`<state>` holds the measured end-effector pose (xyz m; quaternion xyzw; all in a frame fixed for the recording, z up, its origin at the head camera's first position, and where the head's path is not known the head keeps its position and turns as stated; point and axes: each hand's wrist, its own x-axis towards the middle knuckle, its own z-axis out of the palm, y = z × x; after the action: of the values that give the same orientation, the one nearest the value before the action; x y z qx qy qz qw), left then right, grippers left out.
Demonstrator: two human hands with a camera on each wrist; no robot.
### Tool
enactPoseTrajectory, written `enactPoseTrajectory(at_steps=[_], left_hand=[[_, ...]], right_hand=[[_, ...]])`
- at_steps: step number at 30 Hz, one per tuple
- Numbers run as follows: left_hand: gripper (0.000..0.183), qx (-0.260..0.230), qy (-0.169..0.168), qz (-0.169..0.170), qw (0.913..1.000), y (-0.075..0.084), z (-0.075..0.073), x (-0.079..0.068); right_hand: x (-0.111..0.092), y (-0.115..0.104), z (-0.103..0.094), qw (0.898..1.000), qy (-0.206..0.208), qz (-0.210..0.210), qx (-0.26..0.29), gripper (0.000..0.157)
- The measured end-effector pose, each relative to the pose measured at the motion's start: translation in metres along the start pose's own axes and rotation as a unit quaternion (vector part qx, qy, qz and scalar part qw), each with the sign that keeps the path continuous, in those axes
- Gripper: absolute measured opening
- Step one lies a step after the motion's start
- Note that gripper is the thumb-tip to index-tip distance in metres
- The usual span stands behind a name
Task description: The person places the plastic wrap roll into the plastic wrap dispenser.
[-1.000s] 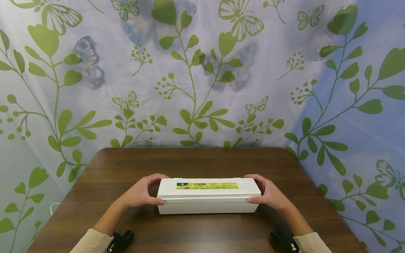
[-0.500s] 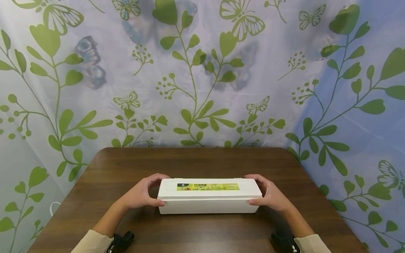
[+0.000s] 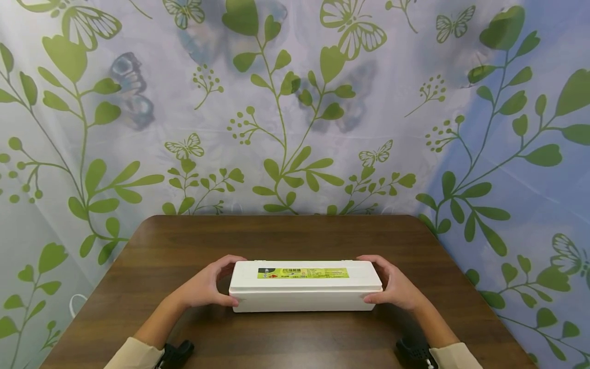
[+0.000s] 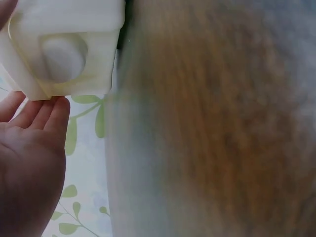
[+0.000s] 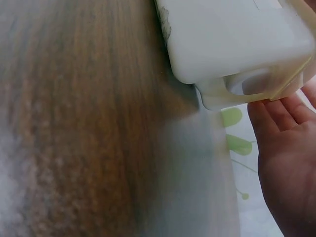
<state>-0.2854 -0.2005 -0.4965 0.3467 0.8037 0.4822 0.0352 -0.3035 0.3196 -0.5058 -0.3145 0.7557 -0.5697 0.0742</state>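
A long white plastic cling film box (image 3: pixel 304 301) sits on the brown table, its lid down and a yellow-green label (image 3: pixel 301 273) on top. At its left end my left hand (image 3: pixel 203 284) grips it, thumb at the front corner and fingers reaching behind. My right hand (image 3: pixel 398 284) holds the opposite end the same way. In the left wrist view, the box's end wall (image 4: pixel 101 64) shows a round opening, with fingertips against its far edge. The right wrist view shows the other end of the box (image 5: pixel 237 39) and the right fingertips touching its back edge.
The wooden table (image 3: pixel 295 338) has rounded far corners. Behind it hangs a curtain (image 3: pixel 295 128) with green leaves and butterflies. Dark straps (image 3: pixel 177 353) sit on both wrists, below beige sleeves. A white cord loop (image 3: pixel 74 305) shows past the table's left edge.
The thin gap under the cling film box's lid has closed, the lid now lying flush. Both thumbs have slid slightly lower on the front corners. The box has barely moved.
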Motion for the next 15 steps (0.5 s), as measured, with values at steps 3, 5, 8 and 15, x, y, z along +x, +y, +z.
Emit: enactPoseTrajectory(at_steps=[3,5,8,15], left_hand=[[0.085,0.014,-0.003,-0.007,0.9999,0.0020,0.0007,-0.0009],[0.087,0.021,-0.003,-0.011,0.9997,0.0039,0.0010,-0.0012],[0.087,0.030,0.000,-0.015,0.9994,0.0058,0.0010,-0.0014],[0.084,0.050,0.011,0.006,0.9987,0.0048,0.0029,-0.0014]], right_hand=[[-0.0018,0.0013,-0.0005,1.000,-0.009,0.000,-0.002,0.093],[-0.0031,0.0019,-0.0004,1.000,-0.012,0.001,-0.009,0.096],[-0.0047,0.0025,0.0000,1.000,-0.012,0.006,-0.018,0.097],[-0.0053,0.0038,0.0003,1.000,-0.008,-0.004,-0.017,0.094]])
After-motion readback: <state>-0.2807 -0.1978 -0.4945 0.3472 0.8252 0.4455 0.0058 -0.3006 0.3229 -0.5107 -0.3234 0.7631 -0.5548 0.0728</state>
